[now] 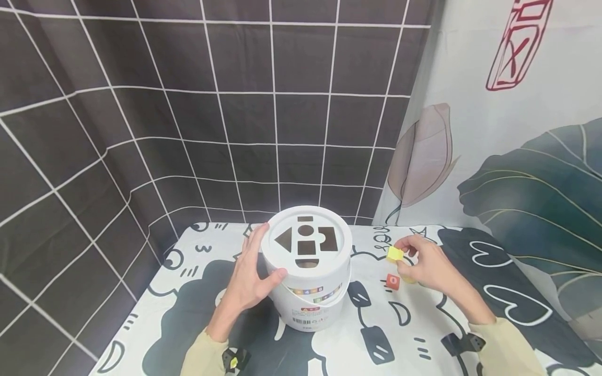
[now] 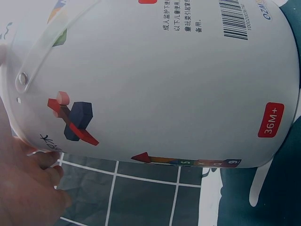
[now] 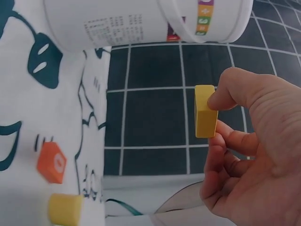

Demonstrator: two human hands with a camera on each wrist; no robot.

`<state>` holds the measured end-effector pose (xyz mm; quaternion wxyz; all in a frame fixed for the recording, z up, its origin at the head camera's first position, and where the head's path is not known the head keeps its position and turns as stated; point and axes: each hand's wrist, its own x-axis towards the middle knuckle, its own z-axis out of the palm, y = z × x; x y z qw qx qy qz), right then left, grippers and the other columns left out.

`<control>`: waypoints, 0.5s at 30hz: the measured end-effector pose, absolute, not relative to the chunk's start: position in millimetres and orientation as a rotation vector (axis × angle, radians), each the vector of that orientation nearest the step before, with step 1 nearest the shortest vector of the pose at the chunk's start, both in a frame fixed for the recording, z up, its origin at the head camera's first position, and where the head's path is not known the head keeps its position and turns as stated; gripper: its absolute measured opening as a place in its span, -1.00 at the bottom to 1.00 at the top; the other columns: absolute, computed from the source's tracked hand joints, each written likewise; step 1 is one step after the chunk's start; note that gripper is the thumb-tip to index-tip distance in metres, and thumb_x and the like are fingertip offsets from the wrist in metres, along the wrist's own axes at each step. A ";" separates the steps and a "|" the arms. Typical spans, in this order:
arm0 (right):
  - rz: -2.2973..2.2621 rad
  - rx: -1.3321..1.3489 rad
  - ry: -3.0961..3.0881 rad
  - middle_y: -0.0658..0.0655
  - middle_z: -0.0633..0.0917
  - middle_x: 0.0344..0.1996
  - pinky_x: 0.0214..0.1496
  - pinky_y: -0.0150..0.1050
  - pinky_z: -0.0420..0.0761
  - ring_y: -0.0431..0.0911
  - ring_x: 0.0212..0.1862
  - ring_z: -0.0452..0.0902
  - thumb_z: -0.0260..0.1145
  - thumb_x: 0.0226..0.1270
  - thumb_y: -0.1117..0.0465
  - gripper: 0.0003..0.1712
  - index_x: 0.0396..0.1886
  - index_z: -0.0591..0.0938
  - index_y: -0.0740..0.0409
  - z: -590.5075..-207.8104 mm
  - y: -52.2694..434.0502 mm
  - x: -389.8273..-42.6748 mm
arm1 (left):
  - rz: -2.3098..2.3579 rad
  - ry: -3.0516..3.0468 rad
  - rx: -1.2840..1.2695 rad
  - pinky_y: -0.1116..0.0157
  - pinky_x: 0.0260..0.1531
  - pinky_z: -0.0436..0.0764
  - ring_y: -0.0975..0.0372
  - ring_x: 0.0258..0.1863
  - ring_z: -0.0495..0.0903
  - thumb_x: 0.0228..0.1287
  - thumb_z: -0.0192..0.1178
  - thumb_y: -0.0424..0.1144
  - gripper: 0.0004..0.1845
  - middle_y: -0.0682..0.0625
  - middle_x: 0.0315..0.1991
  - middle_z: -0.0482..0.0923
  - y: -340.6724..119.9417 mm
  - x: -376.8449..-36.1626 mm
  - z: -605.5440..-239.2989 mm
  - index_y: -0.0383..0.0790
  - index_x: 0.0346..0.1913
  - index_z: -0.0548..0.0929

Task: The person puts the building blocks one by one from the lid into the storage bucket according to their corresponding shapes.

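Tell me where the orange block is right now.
In the head view the orange block lies on the tablecloth, right of the white bucket, just below the right hand pinching a yellow block.

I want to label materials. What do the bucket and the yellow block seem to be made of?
Bucket: probably plastic, white and smooth with printed labels and a slight sheen. Yellow block pinched by the right hand: perhaps painted wood, matte with crisp, flat faces; plastic cannot be excluded.
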<state>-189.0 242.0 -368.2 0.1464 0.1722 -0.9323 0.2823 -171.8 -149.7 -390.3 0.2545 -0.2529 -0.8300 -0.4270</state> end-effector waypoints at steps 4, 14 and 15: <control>0.818 0.539 -2.669 0.06 0.60 -0.32 -0.37 -0.22 0.40 -0.01 -0.25 0.43 0.44 -0.06 0.41 -0.64 -0.17 0.66 0.27 -357.0 238.6 -191.1 | -1.160 -2.251 -0.692 -0.22 0.41 -0.11 -0.06 0.48 0.16 0.15 0.19 0.30 0.00 -0.16 0.49 0.20 -150.0 -172.9 -390.8 -0.26 0.51 0.21; 0.792 0.639 -2.620 0.08 0.65 -0.25 -0.28 -0.15 0.46 0.00 -0.22 0.45 0.46 -0.02 0.36 -0.64 -0.14 0.65 0.26 -333.0 230.9 -197.0 | -1.157 -2.258 -0.680 -0.29 0.38 -0.06 -0.10 0.47 0.16 0.13 0.22 0.26 -0.02 -0.16 0.50 0.19 -150.1 -172.5 -391.9 -0.23 0.52 0.22; 0.792 0.650 -2.616 0.08 0.65 -0.25 -0.27 -0.15 0.46 0.00 -0.22 0.46 0.45 -0.01 0.36 -0.65 -0.14 0.65 0.26 -330.8 229.8 -197.8 | -1.157 -2.259 -0.680 -0.29 0.38 -0.06 -0.10 0.47 0.16 0.13 0.21 0.27 -0.01 -0.16 0.50 0.19 -150.1 -172.7 -391.9 -0.23 0.52 0.22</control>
